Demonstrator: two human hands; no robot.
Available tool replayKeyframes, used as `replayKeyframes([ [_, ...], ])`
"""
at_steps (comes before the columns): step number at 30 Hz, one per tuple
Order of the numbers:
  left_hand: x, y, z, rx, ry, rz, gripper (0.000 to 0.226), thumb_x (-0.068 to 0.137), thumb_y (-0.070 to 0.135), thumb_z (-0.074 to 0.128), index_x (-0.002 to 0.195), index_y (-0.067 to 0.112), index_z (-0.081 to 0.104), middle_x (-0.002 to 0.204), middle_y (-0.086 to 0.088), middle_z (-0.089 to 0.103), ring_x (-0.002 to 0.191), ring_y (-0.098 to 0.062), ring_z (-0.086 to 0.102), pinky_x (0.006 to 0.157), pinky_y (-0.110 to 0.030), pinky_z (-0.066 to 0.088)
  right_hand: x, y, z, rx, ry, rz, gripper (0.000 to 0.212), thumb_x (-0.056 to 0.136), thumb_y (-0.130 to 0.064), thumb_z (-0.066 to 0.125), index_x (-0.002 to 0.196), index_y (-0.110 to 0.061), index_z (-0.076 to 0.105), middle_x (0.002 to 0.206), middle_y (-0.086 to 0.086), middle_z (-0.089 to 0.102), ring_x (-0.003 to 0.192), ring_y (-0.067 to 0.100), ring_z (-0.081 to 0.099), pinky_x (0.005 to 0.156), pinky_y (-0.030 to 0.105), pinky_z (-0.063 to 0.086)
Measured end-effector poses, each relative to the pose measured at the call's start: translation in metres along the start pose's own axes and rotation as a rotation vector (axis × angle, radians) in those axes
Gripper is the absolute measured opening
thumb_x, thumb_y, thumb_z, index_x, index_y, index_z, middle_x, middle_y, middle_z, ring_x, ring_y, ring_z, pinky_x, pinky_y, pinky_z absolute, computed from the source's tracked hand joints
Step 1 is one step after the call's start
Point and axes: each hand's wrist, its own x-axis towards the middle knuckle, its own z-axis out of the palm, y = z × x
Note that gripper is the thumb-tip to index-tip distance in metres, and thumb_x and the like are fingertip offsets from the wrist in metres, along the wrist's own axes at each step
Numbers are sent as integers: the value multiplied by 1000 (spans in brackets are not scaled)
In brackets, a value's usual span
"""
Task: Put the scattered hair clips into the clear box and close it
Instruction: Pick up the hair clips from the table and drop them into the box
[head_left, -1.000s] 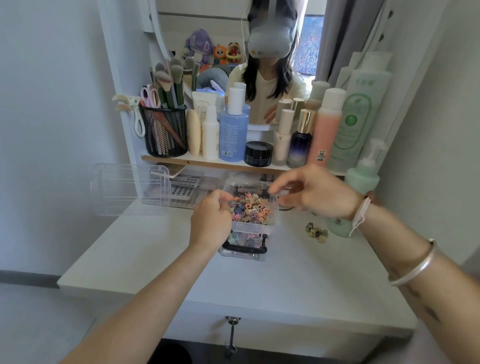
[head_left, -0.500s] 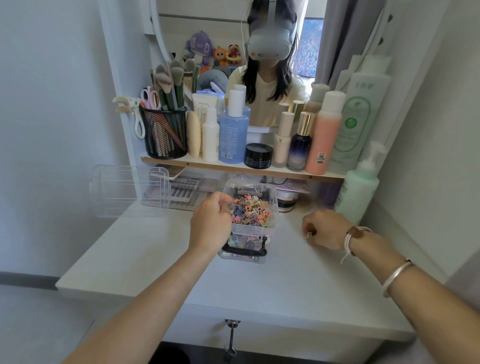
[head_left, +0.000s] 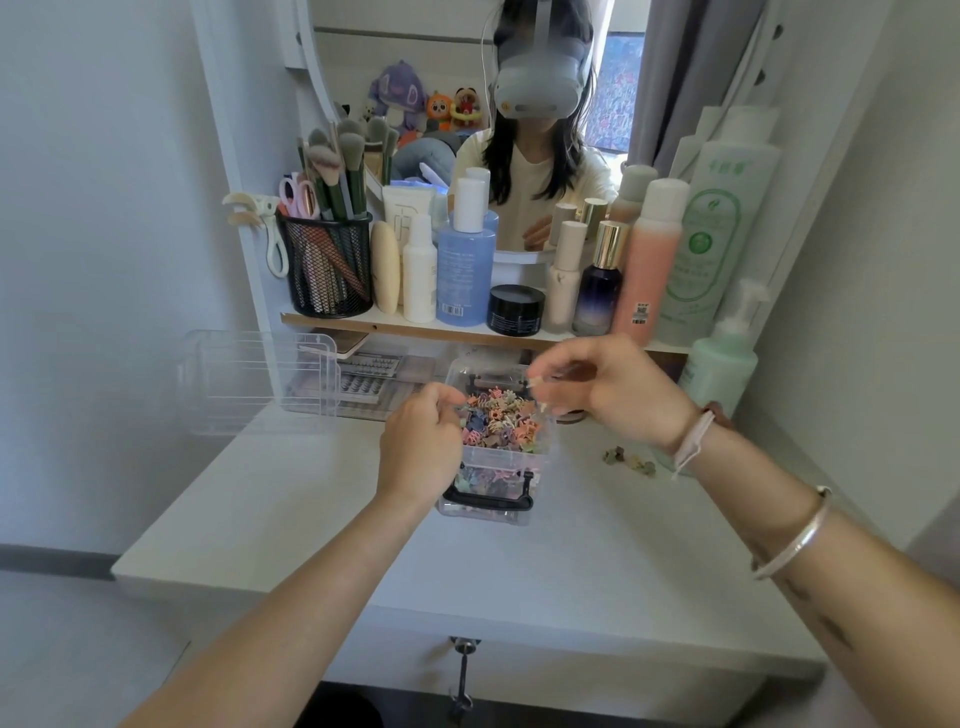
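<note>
**One box, two hands, three clips left out**

One clear box (head_left: 493, 457), heaped with clips beyond counting, sits at frame centre. Its long axis runs from the tabletop's (head_left: 597, 571) front edge toward the shelf (head_left: 415, 326). The left hand (head_left: 421, 447) curls on its left rim. The right hand (head_left: 618, 395) pinches a pale clip (head_left: 535, 384) above the far right corner. About three loose clips (head_left: 628, 461) lie right of centre. Bare tabletop spreads in front.

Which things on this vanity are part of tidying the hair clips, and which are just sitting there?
Job: clear box, clips inside it, loose clips on the table, left hand, right hand.
Lying about: brush cup, blue bottle, black jar, pink bottle, green pump bottle, lash trays.
</note>
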Motion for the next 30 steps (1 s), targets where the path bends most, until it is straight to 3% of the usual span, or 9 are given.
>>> replayKeyframes([
  [3, -1, 1, -1, 10, 1, 4, 27, 94, 7, 38, 108, 11, 60, 112, -7, 65, 93, -17, 55, 81, -27, 38, 1, -9, 14, -98, -131, 6, 8, 78, -11, 69, 83, -17, 71, 72, -2, 66, 58, 10, 56, 63, 20, 48],
  [8, -1, 1, -1, 7, -15, 1, 27, 95, 8, 37, 109, 11, 60, 114, -7, 64, 106, -23, 58, 83, -27, 39, 3, 16, -13, -241, 51, 118, 8, 83, -14, 64, 88, -13, 70, 65, -9, 61, 46, -3, 54, 49, 5, 43],
  [11, -1, 1, -1, 8, -11, 6, 27, 95, 8, 37, 109, 11, 60, 114, -6, 64, 99, -19, 58, 81, -26, 38, 0, 50, -21, -690, -57, 257, 25, 84, -13, 61, 108, -15, 66, 98, 2, 69, 90, 11, 64, 82, 21, 49],
  [13, 0, 1, -1, 2, -9, 7, 27, 94, 8, 37, 108, 11, 60, 113, -6, 64, 99, -20, 59, 82, -27, 39, -2, 68, -15, -828, -177, 329, 36, 84, -15, 59, 120, -19, 59, 122, 6, 61, 114, 24, 55, 96, 29, 44],
  [19, 0, 0, -2, 3, -23, 0, 27, 94, 7, 37, 110, 11, 59, 113, -9, 64, 105, -22, 58, 80, -26, 38, -4, 86, 2, -929, -163, 314, 28, 88, -7, 46, 107, -18, 64, 118, 10, 62, 107, 27, 57, 80, 28, 45],
  [23, 0, 1, -2, 7, -25, 6, 27, 94, 7, 38, 110, 11, 60, 114, -8, 64, 105, -22, 57, 80, -25, 38, 0, 72, -3, -784, -94, 236, 22, 85, -5, 55, 101, -11, 69, 106, 8, 69, 97, 21, 63, 82, 22, 44],
  [26, 0, 1, -2, 13, -18, 8, 27, 94, 7, 38, 111, 10, 59, 117, -7, 63, 106, -22, 57, 82, -25, 38, 7, 33, -10, -237, 68, 129, 14, 83, -3, 62, 94, -10, 69, 76, -1, 66, 58, -6, 59, 66, 14, 48],
  [28, 1, 0, -1, 9, -13, 10, 27, 94, 7, 38, 110, 10, 60, 117, -7, 63, 102, -21, 57, 82, -26, 38, 9, 11, -10, 80, 3, 83, 15, 82, 1, 62, 90, -10, 67, 67, -4, 63, 48, -6, 58, 56, 10, 52],
  [30, 1, 0, -1, 14, -10, 13, 27, 94, 7, 38, 109, 10, 60, 117, -7, 63, 103, -21, 57, 82, -25, 37, 9, 0, -11, 164, -99, 97, 18, 81, 0, 63, 89, -16, 66, 61, -9, 65, 49, -2, 60, 57, 10, 54],
])
